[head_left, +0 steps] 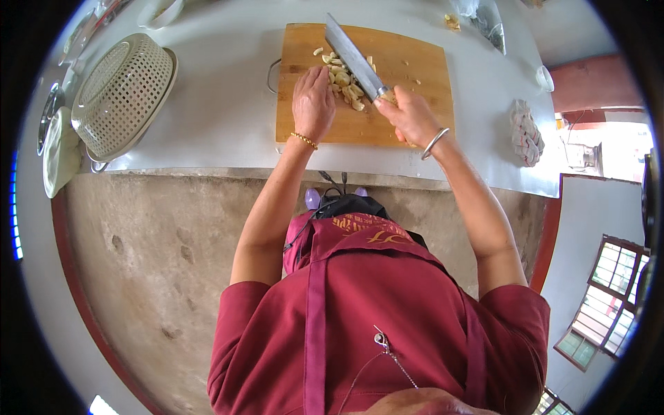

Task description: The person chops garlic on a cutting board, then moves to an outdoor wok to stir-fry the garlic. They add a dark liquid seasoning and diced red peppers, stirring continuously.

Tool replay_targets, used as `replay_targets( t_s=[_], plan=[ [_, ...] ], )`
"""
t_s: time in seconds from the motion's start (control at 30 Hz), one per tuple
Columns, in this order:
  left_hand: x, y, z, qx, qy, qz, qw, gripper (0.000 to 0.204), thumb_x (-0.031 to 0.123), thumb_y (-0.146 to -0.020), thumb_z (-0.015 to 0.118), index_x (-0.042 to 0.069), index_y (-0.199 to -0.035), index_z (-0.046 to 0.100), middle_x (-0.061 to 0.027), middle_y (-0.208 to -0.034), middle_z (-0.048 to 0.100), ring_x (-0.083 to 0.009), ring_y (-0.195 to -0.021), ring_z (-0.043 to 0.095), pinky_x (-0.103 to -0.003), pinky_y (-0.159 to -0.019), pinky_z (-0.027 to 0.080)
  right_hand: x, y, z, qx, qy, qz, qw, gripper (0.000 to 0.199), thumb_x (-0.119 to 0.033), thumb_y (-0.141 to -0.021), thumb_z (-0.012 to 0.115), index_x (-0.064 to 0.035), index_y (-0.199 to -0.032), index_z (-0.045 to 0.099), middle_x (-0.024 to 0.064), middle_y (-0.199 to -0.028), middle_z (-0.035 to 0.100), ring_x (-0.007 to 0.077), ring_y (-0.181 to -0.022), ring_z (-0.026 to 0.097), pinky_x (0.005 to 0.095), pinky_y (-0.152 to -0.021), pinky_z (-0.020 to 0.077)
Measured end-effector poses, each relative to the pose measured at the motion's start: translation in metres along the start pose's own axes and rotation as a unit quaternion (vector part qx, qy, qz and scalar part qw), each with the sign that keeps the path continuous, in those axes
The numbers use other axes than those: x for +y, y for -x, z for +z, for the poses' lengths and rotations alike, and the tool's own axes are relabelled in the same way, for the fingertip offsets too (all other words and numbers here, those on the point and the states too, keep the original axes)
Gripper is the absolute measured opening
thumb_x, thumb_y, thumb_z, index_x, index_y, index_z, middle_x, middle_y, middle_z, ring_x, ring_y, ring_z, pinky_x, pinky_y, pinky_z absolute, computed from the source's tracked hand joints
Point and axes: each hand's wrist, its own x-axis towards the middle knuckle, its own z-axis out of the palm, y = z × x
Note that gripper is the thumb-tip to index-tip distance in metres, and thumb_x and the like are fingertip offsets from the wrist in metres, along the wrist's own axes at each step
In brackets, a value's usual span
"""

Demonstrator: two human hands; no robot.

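A wooden cutting board (373, 128) lies on the pale table with a small heap of garlic cloves (341, 78), some of them in pieces, near its left half. My right hand (409, 119) is closed round the wooden handle of a kitchen knife (351, 59). Its broad blade slants up and left over the right side of the heap. At the heap's left edge rests my left hand (315, 104), its fingers pressed together against the garlic. Whatever those fingertips hold is hidden.
Left on the table stands a tilted cream plastic colander (124, 93), with a pale cloth (61, 153) beside it. A bowl (161, 10) sits at the back left. Right of the board are a crumpled cloth (527, 135), a small white cup (544, 79) and a plastic bag (490, 28).
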Motion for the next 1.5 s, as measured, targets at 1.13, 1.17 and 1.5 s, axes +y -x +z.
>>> replay_targets(
  t_s=[1.13,1.17,1.5],
  plan=[
    [0.007,0.018,-0.012,0.041,0.027,-0.037,0.998,0.023,-0.002,-0.074,0.051,-0.002,-0.095,0.059,-0.0136,-0.102,0.059,-0.0322,-0.09,0.055,-0.037,-0.079,0.044,0.004,0.018,0.017,-0.014,-0.049,-0.023,0.998,0.038,-0.033,-0.085,0.053,-0.0002,-0.073,0.039,0.0089,-0.05,0.047,0.0151,-0.035,0.047,0.0307,-0.037,0.0386],
    [0.006,0.019,-0.013,0.046,0.028,-0.036,0.998,0.023,-0.002,-0.074,0.051,-0.003,-0.095,0.059,-0.0136,-0.102,0.059,-0.0321,-0.09,0.055,-0.037,-0.079,0.044,-0.002,0.019,0.013,-0.028,-0.087,0.002,0.996,0.037,-0.033,-0.085,0.053,-0.0001,-0.073,0.04,0.0091,-0.05,0.047,0.0152,-0.035,0.047,0.0306,-0.036,0.0384],
    [0.001,0.023,-0.013,0.061,0.026,-0.049,0.997,0.023,-0.003,-0.073,0.051,-0.002,-0.094,0.06,-0.013,-0.1,0.06,-0.0319,-0.089,0.055,-0.037,-0.079,0.044,-0.024,0.021,-0.003,-0.087,-0.047,0.017,0.995,0.035,-0.031,-0.087,0.052,-0.001,-0.074,0.039,0.006,-0.051,0.045,0.0135,-0.036,0.045,0.0295,-0.037,0.038]
  ],
)
